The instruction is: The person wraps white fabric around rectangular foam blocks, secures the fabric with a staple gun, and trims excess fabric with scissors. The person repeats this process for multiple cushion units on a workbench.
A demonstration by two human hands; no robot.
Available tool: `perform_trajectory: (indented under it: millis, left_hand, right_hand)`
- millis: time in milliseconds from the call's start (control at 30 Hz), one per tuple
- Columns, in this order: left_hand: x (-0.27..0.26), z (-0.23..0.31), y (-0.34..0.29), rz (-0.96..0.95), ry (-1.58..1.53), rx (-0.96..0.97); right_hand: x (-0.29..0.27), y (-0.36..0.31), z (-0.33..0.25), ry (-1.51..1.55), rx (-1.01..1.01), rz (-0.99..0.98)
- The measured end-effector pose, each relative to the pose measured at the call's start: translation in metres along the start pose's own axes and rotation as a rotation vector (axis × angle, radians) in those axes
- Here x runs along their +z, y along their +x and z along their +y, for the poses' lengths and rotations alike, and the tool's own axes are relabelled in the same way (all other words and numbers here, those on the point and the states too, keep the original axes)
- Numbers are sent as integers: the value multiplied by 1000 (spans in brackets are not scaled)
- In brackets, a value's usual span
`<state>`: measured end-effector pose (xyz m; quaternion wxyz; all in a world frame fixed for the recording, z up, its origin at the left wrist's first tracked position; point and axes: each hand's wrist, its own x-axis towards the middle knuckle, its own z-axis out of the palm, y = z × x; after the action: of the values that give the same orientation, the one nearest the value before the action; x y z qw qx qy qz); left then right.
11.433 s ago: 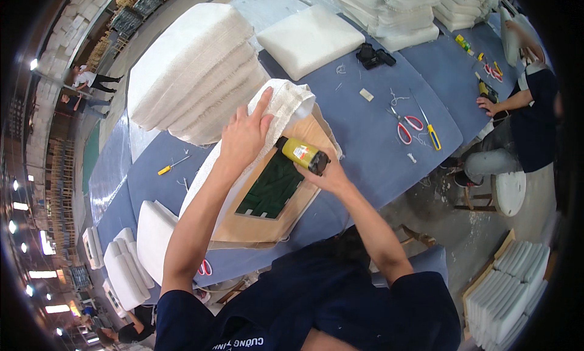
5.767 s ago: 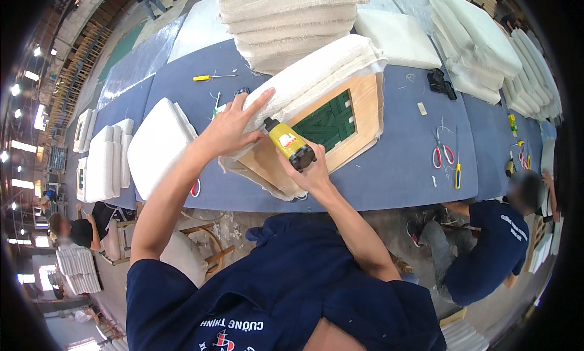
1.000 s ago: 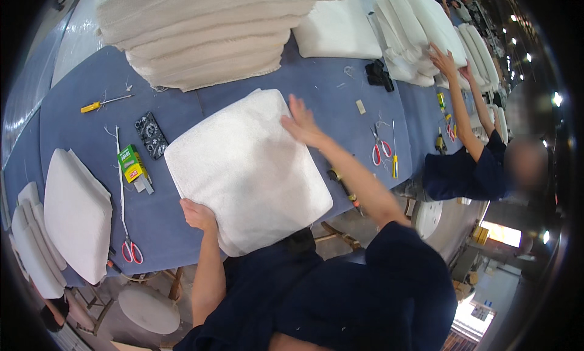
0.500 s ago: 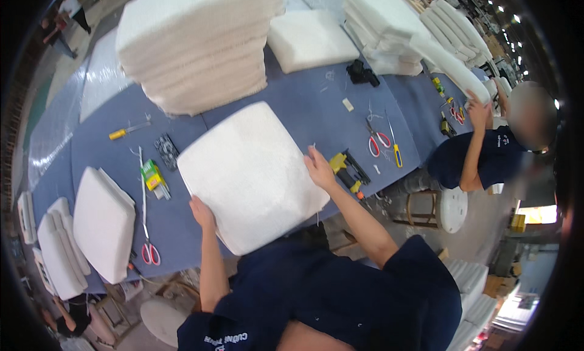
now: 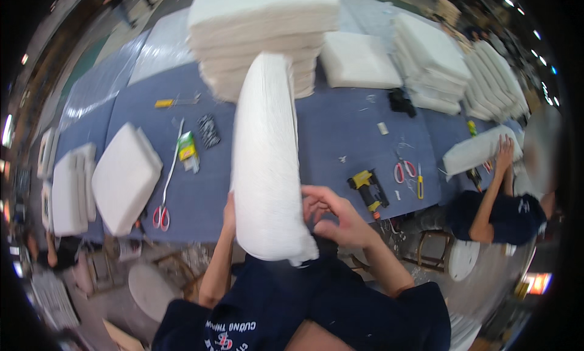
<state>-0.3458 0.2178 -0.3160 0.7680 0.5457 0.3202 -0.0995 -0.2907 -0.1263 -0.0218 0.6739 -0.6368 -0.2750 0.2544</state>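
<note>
A white fabric-covered cushion (image 5: 266, 156) stands on edge in front of me, its narrow side facing up. My left hand (image 5: 229, 214) grips its left side near the lower end, with the fingers mostly hidden behind it. At the right side, my right hand (image 5: 340, 217) has bent fingers spread apart, thumb away from them; the fingertips are at the cushion's edge, and whether they press on it I cannot tell. A yellow-and-black staple gun (image 5: 369, 193) lies on the blue-covered table (image 5: 340, 126) to the right of that hand.
A tall stack of cushions (image 5: 261, 22) stands at the back, with more cushions (image 5: 126, 177) at left. Red-handled scissors (image 5: 161, 218), a green-yellow box (image 5: 187, 146) and a yellow-handled tool (image 5: 420, 183) lie about. At right a co-worker (image 5: 496, 217) handles a white cushion (image 5: 477, 150).
The cushion has turned from lying face up to standing on edge. My right hand has left its far right corner and come to its lower right side. The view has shifted.
</note>
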Motion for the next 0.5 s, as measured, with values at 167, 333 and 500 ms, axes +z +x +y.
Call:
perform_trajectory:
  millis: [167, 333, 500]
  left_hand:
    - [63, -6, 1, -193, 147, 62]
    - [88, -12, 5, -246, 142, 89]
    - [100, -8, 12, -294, 171, 105]
  right_hand:
    - [53, 18, 11, -388, -180, -1]
    - [44, 15, 27, -405, -162, 80]
    - [40, 14, 33, -285, -126, 102]
